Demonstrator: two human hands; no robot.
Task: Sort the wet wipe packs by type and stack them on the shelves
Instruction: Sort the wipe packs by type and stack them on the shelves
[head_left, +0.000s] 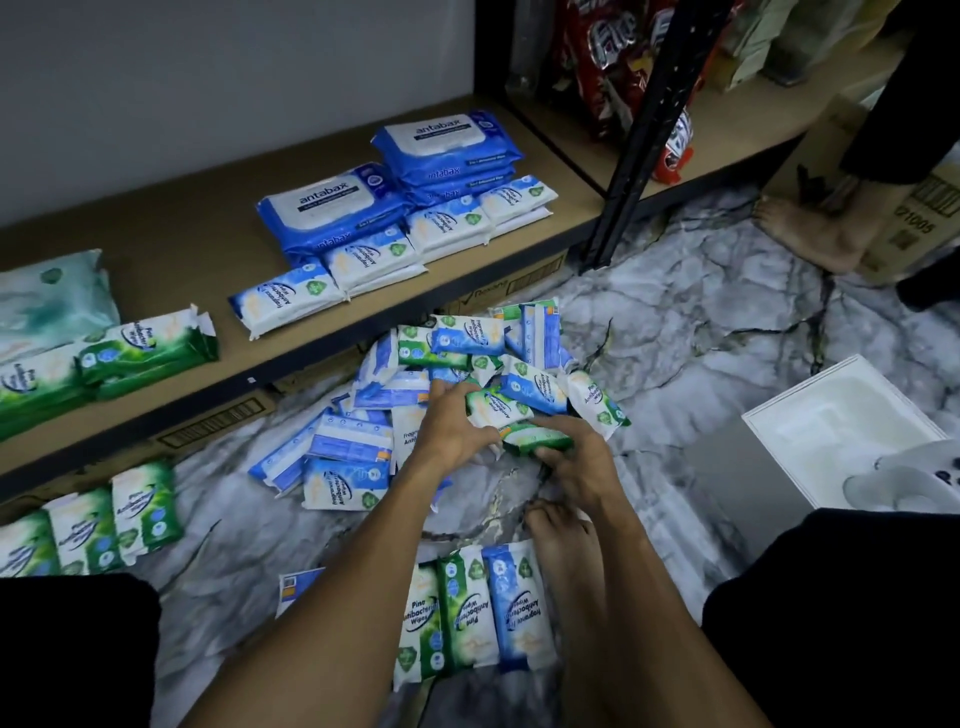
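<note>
The right grip (576, 462) grasps a green Pine pack (540, 440). The left grip (452, 431) curls round another Pine pack (493, 408) atop the mixed pile (363, 441), just beside the shelf edge (311, 358). Open marble floor (701, 322) lies to the right.

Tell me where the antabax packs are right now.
In the head view, the antabax packs sit in two stacks on the wooden shelf, upper centre, just behind the row of small blue packs and left of the black upright.

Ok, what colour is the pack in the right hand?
Green and white; the head view shows the pack in the right hand best.
</note>
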